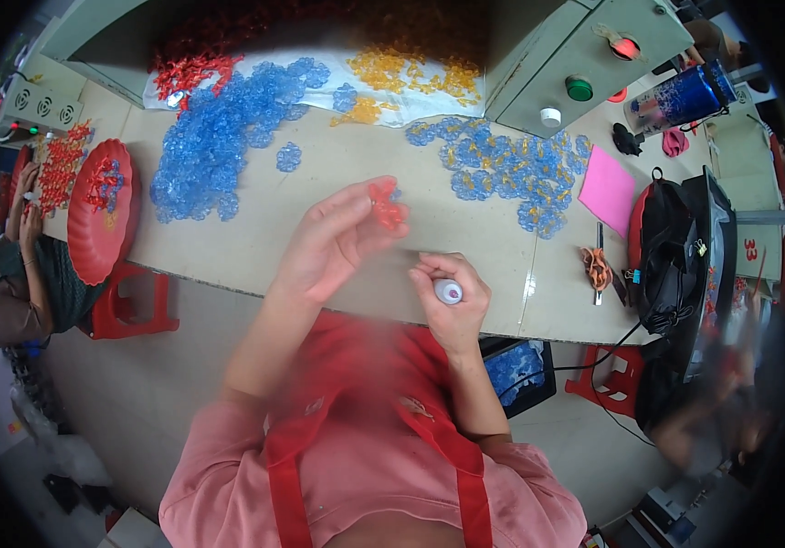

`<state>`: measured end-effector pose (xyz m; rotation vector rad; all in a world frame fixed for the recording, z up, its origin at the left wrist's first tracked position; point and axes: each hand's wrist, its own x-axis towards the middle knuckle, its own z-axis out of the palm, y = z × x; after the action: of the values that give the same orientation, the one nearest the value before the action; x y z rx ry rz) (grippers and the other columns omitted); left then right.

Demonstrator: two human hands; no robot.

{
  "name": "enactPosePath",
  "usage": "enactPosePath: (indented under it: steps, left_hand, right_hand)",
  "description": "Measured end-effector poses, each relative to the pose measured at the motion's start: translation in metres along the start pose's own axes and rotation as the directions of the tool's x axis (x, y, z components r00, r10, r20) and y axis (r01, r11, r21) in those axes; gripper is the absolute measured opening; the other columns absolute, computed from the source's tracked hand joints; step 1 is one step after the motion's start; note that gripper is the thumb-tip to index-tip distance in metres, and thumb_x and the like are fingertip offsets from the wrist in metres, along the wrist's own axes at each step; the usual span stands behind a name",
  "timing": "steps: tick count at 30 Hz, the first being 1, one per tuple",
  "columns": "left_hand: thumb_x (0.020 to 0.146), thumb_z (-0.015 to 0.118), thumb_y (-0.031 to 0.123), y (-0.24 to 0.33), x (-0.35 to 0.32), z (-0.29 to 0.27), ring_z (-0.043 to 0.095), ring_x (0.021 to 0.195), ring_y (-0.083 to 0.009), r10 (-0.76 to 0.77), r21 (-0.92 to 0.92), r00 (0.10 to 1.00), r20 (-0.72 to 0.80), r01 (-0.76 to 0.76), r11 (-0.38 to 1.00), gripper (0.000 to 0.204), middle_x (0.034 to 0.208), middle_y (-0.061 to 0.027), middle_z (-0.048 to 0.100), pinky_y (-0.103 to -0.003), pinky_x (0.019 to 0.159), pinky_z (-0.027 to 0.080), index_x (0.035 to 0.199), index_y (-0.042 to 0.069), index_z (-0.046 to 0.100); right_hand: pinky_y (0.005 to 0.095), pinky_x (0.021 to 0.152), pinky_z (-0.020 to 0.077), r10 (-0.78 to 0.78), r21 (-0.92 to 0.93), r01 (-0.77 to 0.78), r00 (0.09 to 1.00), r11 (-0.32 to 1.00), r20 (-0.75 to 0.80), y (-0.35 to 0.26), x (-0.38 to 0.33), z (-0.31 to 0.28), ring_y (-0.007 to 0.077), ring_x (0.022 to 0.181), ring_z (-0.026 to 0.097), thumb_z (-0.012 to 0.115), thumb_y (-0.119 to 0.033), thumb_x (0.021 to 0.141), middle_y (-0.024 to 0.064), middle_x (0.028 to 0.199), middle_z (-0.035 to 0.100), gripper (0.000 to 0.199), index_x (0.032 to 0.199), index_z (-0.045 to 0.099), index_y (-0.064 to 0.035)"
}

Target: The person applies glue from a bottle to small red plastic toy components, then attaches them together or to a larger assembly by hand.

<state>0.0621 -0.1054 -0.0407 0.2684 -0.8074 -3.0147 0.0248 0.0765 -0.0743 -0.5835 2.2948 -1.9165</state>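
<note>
My left hand is raised over the near side of the table, its fingertips closed on a small translucent red plastic piece. A bit of blue shows beside that piece. To its right, my right hand wraps round a slim whitish tube whose rounded end points toward me. The tube's far tip is hard to make out. Beyond my left hand lies a heap of clear blue flower-shaped pieces, with a single blue flower piece apart from it. Blue pieces with yellow parts on them spread at the far right.
Red pieces and yellow pieces lie on a white sheet under a pale green housing with knobs. A pink card, scissors and a black bag are right. Left are a red tray and a co-worker.
</note>
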Motion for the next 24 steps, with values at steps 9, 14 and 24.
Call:
enactPosePath:
  steps: [9,14,24]
  left_hand:
    - [0.094,0.049,0.017,-0.015,0.007,-0.006,0.058,0.101,-0.0194,0.187,0.151,0.969,-0.159,-0.163,0.975,0.037,0.113,-0.0099,0.057,-0.039,0.091,0.047,0.126,0.000,0.044]
    - [0.094,0.048,0.013,-0.016,0.006,-0.006,0.061,0.086,-0.0167,0.150,0.235,0.956,-0.253,-0.089,0.968,0.043,0.107,-0.0127,0.058,-0.024,0.072,0.052,0.134,0.000,0.037]
    - [0.086,0.059,0.008,-0.027,0.002,-0.012,0.057,0.078,-0.0149,0.476,0.860,0.858,-0.194,-0.085,0.503,0.030,0.105,-0.0102,0.060,-0.026,0.066,0.046,0.114,-0.003,0.056]
  right_hand:
    - [0.0280,0.063,0.0495,-0.078,-0.059,0.079,0.997,0.995,0.023,0.001,0.005,-0.006,0.0178,0.067,0.061,0.070,-0.005,0.076,0.0083,0.077,0.062,0.016,0.091,0.064,-0.0039]
    - [0.0306,0.063,0.0509,-0.140,-0.002,0.140,0.990,0.990,0.012,-0.006,0.007,-0.009,0.0225,0.070,0.063,0.072,-0.004,0.071,0.0085,0.078,0.062,0.021,0.090,0.062,-0.0042]
    - [0.0338,0.070,0.0499,-0.179,-0.088,0.167,0.972,0.982,-0.150,-0.005,0.008,-0.015,0.0244,0.080,0.060,0.071,-0.011,0.073,0.0071,0.082,0.057,0.017,0.086,0.061,-0.0038]
